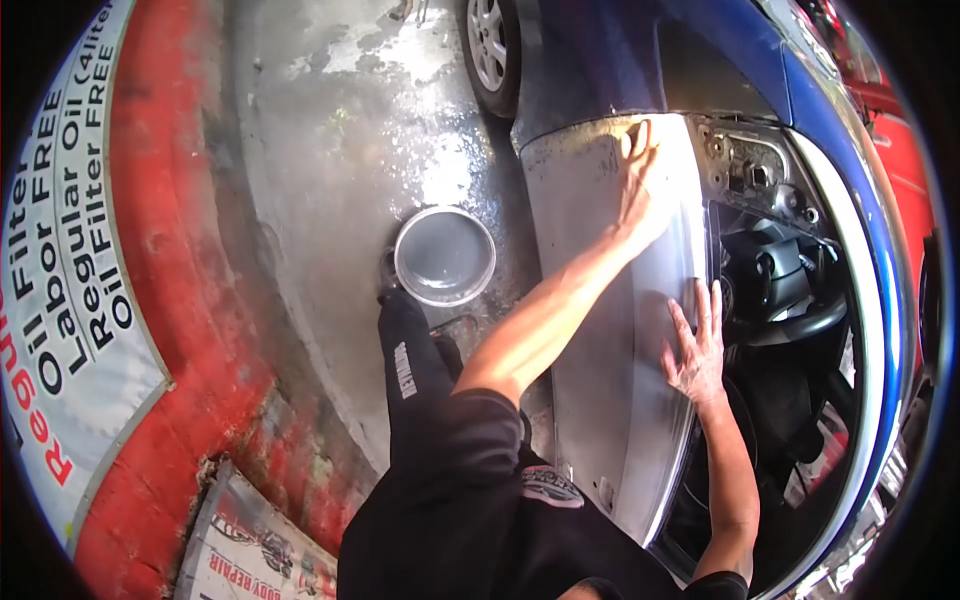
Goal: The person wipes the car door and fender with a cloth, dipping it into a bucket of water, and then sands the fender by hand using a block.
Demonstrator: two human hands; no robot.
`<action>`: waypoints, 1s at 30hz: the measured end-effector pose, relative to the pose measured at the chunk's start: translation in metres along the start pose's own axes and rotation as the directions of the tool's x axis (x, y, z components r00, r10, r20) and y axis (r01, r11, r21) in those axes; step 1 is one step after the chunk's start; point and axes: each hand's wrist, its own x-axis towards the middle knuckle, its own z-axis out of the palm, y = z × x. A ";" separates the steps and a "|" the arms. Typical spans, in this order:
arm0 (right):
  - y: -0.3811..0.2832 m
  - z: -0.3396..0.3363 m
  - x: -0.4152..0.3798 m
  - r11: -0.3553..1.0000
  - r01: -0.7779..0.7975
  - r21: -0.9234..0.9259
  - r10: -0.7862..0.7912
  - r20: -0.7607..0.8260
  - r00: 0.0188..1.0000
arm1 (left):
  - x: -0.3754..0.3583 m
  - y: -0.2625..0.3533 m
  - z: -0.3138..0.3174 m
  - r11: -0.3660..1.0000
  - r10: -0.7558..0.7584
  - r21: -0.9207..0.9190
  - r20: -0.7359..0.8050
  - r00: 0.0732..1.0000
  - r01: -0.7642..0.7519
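Observation:
My left hand (643, 185) presses on the upper front part of a grey, dull-surfaced car door (590, 330), close to the seam with the blue front fender (600, 70). Its fingers are bent together; strong glare hides what they hold, if anything. My right hand (698, 350) lies flat with fingers spread on the door's upper edge, beside the open window. A bare mounting area (750, 165) with holes shows at the window's front corner. Inside the car is a black steering wheel (800, 322).
A round bucket (445, 257) of greyish water stands on the wet concrete floor (330, 190) near my leg (410, 380). A front wheel (490, 45) is at the top. A red wall (165, 200) bears a lettered banner (80, 250); another sign (255, 550) leans below.

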 end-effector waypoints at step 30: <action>-0.005 -0.003 0.000 1.000 -0.004 -0.022 0.004 0.004 1.000 | -0.008 0.010 0.004 0.995 -0.075 0.054 -0.085 0.994 0.079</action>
